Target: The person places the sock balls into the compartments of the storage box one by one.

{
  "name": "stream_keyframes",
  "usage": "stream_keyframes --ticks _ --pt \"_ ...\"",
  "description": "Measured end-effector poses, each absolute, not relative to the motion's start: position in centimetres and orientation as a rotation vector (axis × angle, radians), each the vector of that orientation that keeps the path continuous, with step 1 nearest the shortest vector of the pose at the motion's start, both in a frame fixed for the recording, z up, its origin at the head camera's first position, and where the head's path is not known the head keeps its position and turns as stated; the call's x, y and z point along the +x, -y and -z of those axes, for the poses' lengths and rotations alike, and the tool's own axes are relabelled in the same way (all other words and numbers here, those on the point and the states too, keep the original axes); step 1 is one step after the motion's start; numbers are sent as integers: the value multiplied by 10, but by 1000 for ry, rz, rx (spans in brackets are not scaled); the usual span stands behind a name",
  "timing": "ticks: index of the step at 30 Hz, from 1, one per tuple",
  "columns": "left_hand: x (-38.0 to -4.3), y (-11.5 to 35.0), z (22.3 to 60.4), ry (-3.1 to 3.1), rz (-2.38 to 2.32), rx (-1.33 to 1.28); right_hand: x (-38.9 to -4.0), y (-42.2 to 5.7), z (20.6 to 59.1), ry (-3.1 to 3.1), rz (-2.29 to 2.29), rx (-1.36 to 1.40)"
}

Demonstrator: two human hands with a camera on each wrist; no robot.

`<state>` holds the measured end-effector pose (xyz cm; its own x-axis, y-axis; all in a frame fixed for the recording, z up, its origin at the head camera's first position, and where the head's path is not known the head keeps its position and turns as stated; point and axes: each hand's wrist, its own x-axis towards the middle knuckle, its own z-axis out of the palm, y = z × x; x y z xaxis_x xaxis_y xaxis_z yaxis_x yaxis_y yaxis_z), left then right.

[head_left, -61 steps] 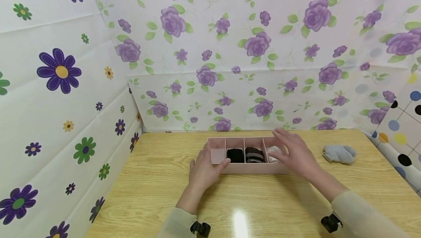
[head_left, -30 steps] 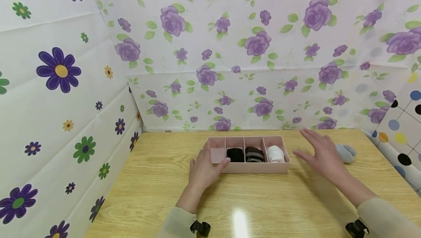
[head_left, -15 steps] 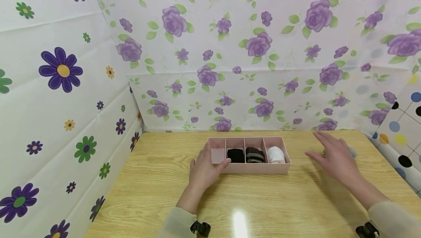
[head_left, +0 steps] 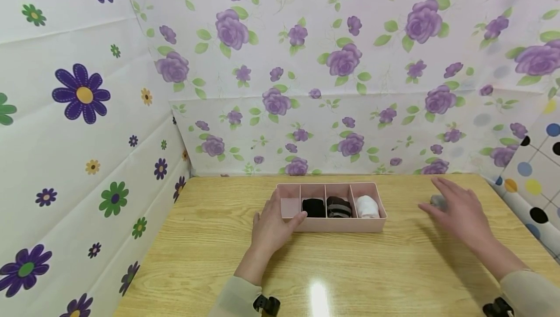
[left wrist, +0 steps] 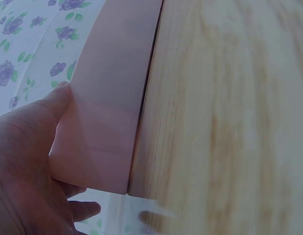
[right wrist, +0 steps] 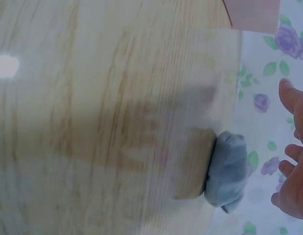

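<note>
A pale pink divided box (head_left: 337,224) lies lengthwise on the table. My left hand (head_left: 272,224) rests on its left end, fingers along the end wall and thumb at the front rim; in the left wrist view the thumb (left wrist: 58,98) touches the box wall's edge. The leftmost compartment is bare; the others hold a rolled black sock (head_left: 313,207), a brown and grey striped sock (head_left: 339,207) and a white sock (head_left: 367,207). My right hand (head_left: 461,215) hovers with spread fingers over a folded grey-blue sock (right wrist: 227,169), holding nothing and partly hiding it in the head view.
The wood-grain table (head_left: 350,273) carries the box and the grey-blue sock, which lies right of the box. Flowered cloth (head_left: 315,64) hangs behind the table's back edge, another flowered sheet (head_left: 87,151) along the left. Dotted cloth (head_left: 533,171) borders the right side.
My right hand has moved from the box's right end rightward to above the grey-blue sock, uncovering the white sock. The left hand and the box have stayed in place.
</note>
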<state>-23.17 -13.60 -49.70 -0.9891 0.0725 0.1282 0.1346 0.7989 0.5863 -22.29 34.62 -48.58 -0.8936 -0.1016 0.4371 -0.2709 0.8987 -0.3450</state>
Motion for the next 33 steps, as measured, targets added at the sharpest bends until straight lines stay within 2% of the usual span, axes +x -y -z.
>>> stream_keyframes --ticks 33 --pt "-230 136 495 2908 937 -149 -228 -394 512 2832 -547 135"
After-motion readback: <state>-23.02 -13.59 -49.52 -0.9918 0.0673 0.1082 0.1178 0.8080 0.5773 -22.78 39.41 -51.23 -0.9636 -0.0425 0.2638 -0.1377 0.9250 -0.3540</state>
